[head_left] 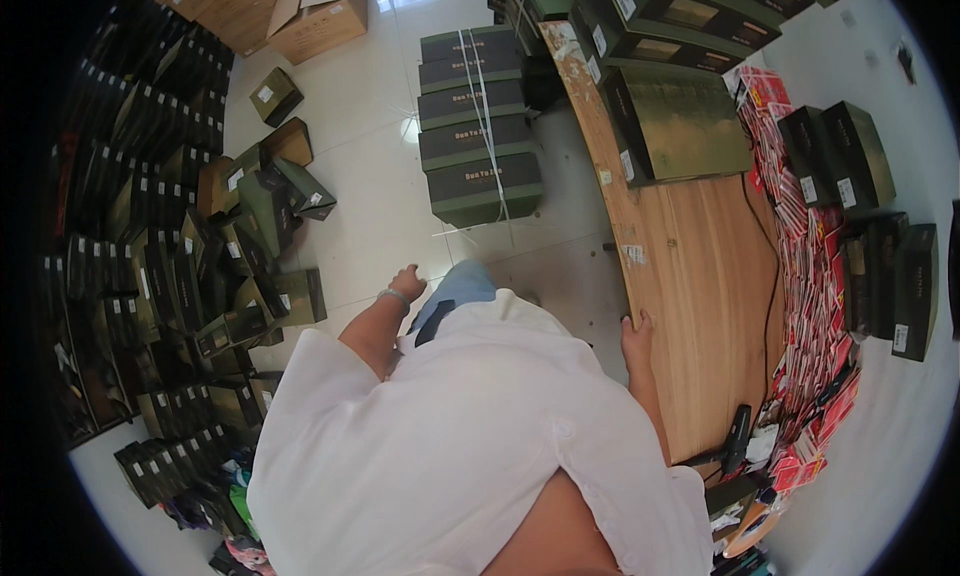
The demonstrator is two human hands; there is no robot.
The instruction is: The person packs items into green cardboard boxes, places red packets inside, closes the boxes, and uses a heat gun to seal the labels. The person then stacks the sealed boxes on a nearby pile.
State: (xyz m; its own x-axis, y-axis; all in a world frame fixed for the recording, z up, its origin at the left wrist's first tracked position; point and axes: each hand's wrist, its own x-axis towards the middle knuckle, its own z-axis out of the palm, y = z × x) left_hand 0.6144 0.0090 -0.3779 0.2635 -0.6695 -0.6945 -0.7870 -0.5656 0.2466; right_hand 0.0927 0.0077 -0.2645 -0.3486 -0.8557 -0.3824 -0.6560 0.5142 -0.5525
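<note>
My left hand point(405, 282), with a bracelet on the wrist, hangs beside my blue trouser leg over the tiled floor. Its fingers are loosely spread and hold nothing. At the near left edge of the wooden table point(690, 296), my right hand point(637, 334) rests against the rim, fingers slightly apart, with nothing seen in it. Ahead of me on the floor lies a bundle of dark green shoe boxes point(470, 131), bound with white strapping. A larger green box point(678, 126) sits on the table's far part.
Stacked green boxes point(160, 216) line the left side, several tumbled onto the floor point(370, 186). Open cardboard carton point(320, 16) stands at the far left. Red-and-white packets point(805, 266) pile along the table's right side, near a black handheld device point(737, 438) and a cable point(776, 276).
</note>
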